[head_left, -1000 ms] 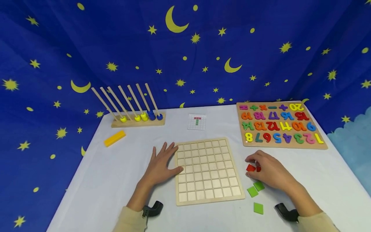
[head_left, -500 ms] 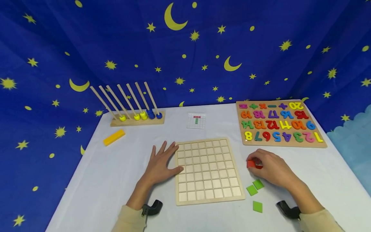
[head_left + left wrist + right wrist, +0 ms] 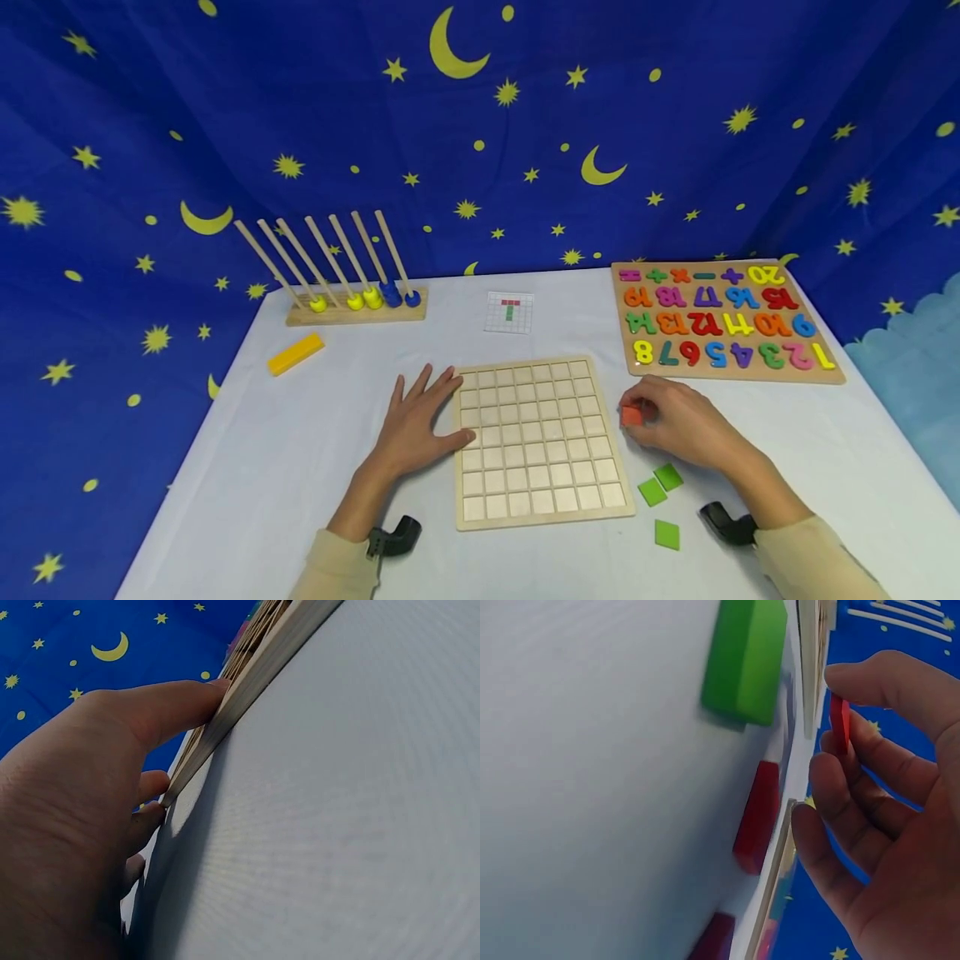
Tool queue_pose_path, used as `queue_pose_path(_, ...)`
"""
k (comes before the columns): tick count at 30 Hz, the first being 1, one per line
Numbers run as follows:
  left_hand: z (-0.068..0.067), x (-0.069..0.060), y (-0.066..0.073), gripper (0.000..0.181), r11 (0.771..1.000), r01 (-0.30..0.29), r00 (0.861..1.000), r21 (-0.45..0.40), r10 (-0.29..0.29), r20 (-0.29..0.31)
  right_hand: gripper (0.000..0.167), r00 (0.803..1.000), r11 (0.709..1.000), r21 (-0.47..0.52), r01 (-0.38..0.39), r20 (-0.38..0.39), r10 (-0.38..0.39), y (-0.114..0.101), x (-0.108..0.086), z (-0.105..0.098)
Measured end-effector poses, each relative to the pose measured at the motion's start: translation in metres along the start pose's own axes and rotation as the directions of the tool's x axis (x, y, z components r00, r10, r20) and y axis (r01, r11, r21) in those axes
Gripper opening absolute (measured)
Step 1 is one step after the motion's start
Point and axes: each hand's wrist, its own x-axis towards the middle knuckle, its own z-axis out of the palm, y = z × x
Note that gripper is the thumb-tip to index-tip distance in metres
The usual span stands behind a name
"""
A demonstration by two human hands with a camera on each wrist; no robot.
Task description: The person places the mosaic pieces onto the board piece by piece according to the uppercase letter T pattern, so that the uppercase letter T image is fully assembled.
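Observation:
My right hand [image 3: 686,421] pinches a red square tile [image 3: 632,416] between thumb and fingers, just right of the wooden grid board [image 3: 534,433]. In the right wrist view the pinched tile [image 3: 840,724] is seen edge-on, above the table. Two more red tiles [image 3: 757,817] lie on the cloth there; in the head view the hand hides them. Several green tiles [image 3: 652,492] are on the table below the right hand. My left hand [image 3: 412,433] rests with spread fingers at the board's left edge, its thumb [image 3: 180,709] over the rim.
A card with a red and green T pattern [image 3: 509,312] lies behind the board. At the back left are a peg abacus [image 3: 356,312] and a yellow block [image 3: 296,355]. A number puzzle board [image 3: 727,323] sits at the back right. A starry blue curtain [image 3: 480,108] hangs behind.
My right hand has picked up a red tile from the table and moved left with it, toward the grid board. The left hand has stayed in place.

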Motion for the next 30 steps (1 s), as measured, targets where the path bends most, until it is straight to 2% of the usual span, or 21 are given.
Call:
queue_pose_path(9,-0.001,0.001,0.000,0.087,1.000,0.006,1.000,0.005,-0.006,0.006,0.029,0.998,0.997,0.041,0.065,-0.005,-0.065,-0.005,0.010,0.000)
queue_pose_path(18,0.000,0.000,0.000,0.087,1.000,0.000,1.000,-0.001,0.000,-0.012,0.027,0.992,0.989,0.071,0.130,-0.014,-0.129,-0.009,0.018,0.004)
queue_pose_path(30,-0.001,0.001,0.000,0.087,1.000,0.001,1.000,0.001,-0.001,-0.007,0.025,0.987,0.984,0.085,0.155,0.032,-0.158,-0.014,0.025,0.007)
